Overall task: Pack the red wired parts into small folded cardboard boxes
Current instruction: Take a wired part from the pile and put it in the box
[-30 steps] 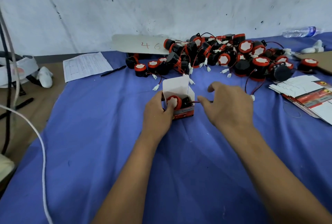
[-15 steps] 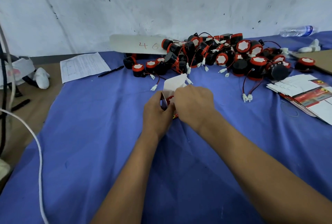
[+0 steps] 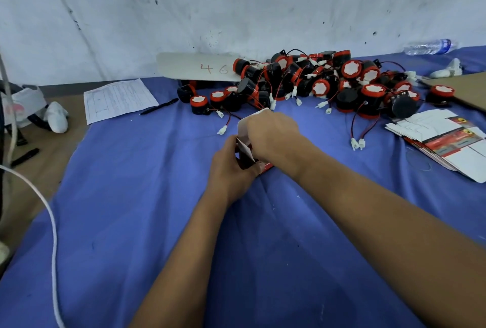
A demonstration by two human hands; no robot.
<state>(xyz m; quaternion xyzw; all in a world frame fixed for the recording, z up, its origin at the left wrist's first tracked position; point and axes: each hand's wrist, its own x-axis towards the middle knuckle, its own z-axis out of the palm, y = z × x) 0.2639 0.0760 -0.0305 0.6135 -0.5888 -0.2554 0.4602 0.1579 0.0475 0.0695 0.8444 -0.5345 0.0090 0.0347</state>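
Left edge, off the work: printed sheet (image 3: 119,100) and pen (image 3: 159,106) on the blue cloth (image 3: 131,196), well apart from the hands.

Centre: small box (image 3: 246,155) stands on the cloth, side flap sticking up. Left hand (image 3: 231,167) wraps its near-left side, fingers clamped on the wall, thumb by the flap. Right hand (image 3: 271,134) sits over the open mouth, curled down onto the contents; white lid flap (image 3: 243,124) rises behind it. Cannot tell whether the right fingers pinch anything, as the knuckles hide them. The part being packed is not visible; presumably inside, under that hand.

Step in hand, as I judge it: seating the part and tucking its lead in before closing. To do it well: keep the left grip firm but not crushing the thin card; coil wire and white plug fully below the rim so no lead gets trapped under a flap; fold side flaps first, lid last.

Right: pile of red wired parts (image 3: 328,83) against the wall, many left to pack. Far right, stack of flat box blanks (image 3: 447,141).
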